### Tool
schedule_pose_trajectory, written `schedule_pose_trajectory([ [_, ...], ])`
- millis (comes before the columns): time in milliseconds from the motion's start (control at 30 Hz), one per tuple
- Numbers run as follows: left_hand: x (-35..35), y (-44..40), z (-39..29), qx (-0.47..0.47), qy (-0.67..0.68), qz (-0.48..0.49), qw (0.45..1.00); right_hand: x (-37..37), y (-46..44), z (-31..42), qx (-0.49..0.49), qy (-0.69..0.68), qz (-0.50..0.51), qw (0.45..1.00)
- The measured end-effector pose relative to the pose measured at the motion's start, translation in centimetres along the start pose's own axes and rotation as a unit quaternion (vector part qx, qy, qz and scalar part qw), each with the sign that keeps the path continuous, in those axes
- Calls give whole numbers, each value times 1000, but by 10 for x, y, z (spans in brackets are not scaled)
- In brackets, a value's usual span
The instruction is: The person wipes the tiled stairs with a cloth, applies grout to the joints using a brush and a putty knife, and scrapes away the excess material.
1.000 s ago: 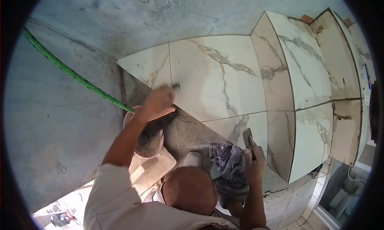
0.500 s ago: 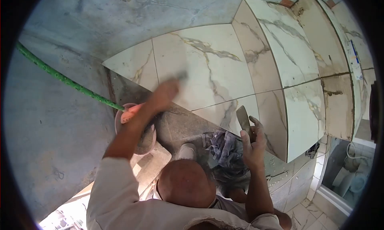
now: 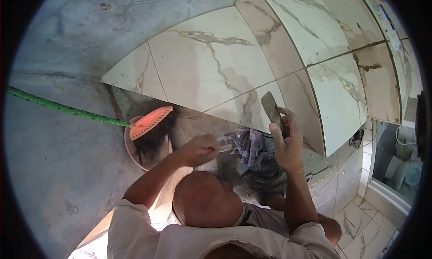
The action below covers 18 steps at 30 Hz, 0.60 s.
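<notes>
My left hand [image 3: 200, 150] is closed around a thin, pale flat tool [image 3: 226, 147] that points right, toward the crumpled grey cloth. Motion smears that tool, and its exact kind cannot be made out. In my right hand [image 3: 288, 144], held upright between thumb and fingers, is a flat grey scraper [image 3: 270, 105] with a rounded end. It stands over the front edge of the marbled tile step [image 3: 193, 74]. The grey cloth [image 3: 256, 153] lies on the floor between my hands, below the step.
At left, a broom [image 3: 152, 122] with a green handle and orange head rests over a pink bucket [image 3: 133, 157]. A bare grey wall [image 3: 49, 146] borders that side. Further tiled steps [image 3: 335, 97] rise to the right. My knee [image 3: 204, 198] is below my left hand.
My left hand has come back from over the tile step to near my knee, still with its tool. My right hand keeps its scraper. The view has shifted slightly.
</notes>
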State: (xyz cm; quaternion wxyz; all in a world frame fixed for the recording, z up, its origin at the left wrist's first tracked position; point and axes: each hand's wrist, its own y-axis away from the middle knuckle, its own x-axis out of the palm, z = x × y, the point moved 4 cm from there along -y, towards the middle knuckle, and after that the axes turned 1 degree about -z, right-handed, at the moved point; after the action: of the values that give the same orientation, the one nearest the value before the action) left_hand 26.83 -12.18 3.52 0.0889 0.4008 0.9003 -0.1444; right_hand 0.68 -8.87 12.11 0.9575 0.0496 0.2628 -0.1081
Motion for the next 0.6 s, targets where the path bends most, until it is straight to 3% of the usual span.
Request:
schedule_pose_trajectory([
  [67,1,-2,-4,54,-111,-51,991,1,-4,-7,-40,7,-20,999],
  [133,-34,-8,9,-27,-116,-183,976,2,-5,-16,-67,12,-20,998],
  [167,-43,-9,22,-31,-115,-189,975,2,-5,-12,-68,14,-13,997],
  [233,-53,-3,44,-41,-163,-222,960,8,-6,-8,27,37,39,998],
  [267,-33,-4,40,-97,33,-156,982,12,-7,-9,23,40,47,998],
  [333,30,14,38,-139,29,-35,989,22,-6,-12,-43,49,17,998],
  [367,45,24,36,-144,35,-53,988,26,-7,-13,-49,54,34,997],
  [433,69,41,29,-75,39,-112,990,33,-7,-30,144,-173,54,973],
  [467,67,51,34,-85,66,-160,981,41,-8,-32,162,-242,52,955],
  [600,64,93,40,-149,102,-239,954,67,-25,-42,167,-236,203,936],
])
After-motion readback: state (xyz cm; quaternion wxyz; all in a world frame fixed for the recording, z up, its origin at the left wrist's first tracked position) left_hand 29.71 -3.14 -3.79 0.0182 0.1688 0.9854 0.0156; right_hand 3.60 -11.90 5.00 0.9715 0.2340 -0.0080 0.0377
